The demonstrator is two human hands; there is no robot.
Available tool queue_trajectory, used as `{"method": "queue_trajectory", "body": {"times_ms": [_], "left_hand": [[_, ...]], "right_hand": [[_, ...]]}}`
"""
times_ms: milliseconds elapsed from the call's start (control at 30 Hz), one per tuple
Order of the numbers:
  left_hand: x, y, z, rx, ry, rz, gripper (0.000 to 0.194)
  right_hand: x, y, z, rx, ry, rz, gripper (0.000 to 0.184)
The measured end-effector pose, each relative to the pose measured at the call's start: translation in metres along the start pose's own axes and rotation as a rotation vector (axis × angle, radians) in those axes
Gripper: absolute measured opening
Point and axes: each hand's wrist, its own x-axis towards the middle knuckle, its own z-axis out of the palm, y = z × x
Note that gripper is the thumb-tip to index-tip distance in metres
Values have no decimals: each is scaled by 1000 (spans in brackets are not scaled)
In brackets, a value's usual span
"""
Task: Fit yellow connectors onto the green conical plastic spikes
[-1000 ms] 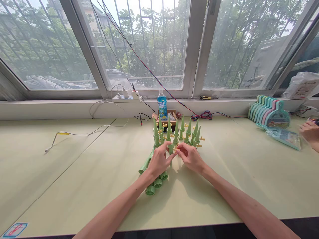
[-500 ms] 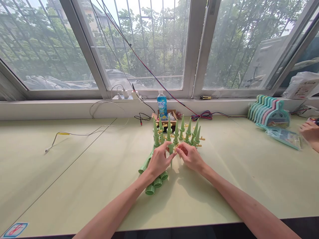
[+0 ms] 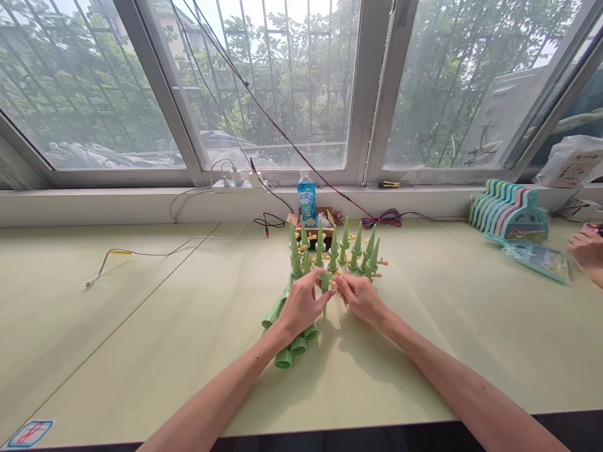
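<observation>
A green watering spike [image 3: 325, 282] is gripped, tip down, between the thumb and fingers of my left hand [image 3: 304, 301]. A small yellow valve [image 3: 333, 284] sits at its right side. My right hand [image 3: 360, 298] is closed in a pinch at that valve, its fingertips partly covering it. Behind both hands, several green spikes [image 3: 357, 248] with yellow valves stand upright in a cluster. Several hollow green tubes [image 3: 283, 359] with threaded open ends lie in a pile beside and partly under my left forearm.
A blue bottle [image 3: 307, 201] and an open cardboard box [image 3: 325, 216] are behind the spikes. Cables [image 3: 386, 218] lie along the sill. At the right stand several pastel handled boards [image 3: 509, 210], with a bagged one [image 3: 534, 257] before them. Another person's hand [image 3: 586, 251] is at the right edge.
My right fingertips have shifted slightly on the yellow valve and drawn a little to the right. The spike in my left hand has barely moved.
</observation>
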Motion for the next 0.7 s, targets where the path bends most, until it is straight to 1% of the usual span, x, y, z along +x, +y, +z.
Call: {"method": "queue_trajectory", "body": {"times_ms": [67, 200, 267, 333, 500, 633, 700], "left_hand": [[0, 0, 0, 3, 9, 3, 34], [1, 0, -1, 1, 30, 8, 34], [1, 0, 0, -1, 29, 8, 35], [1, 0, 0, -3, 21, 6, 34], [0, -1, 1, -2, 13, 7, 34], [1, -1, 1, -2, 18, 14, 34], [1, -1, 1, 0, 21, 11, 35]], "right_hand": [[-1, -1, -1, 4, 5, 10, 39], [-2, -3, -1, 18, 21, 1, 21], [-2, -3, -1, 29, 21, -10, 19], [-1, -3, -1, 33, 11, -14, 22], [0, -3, -1, 9, 5, -10, 40], [1, -2, 0, 4, 8, 3, 44], [0, -2, 0, 8, 7, 11, 41]]}}
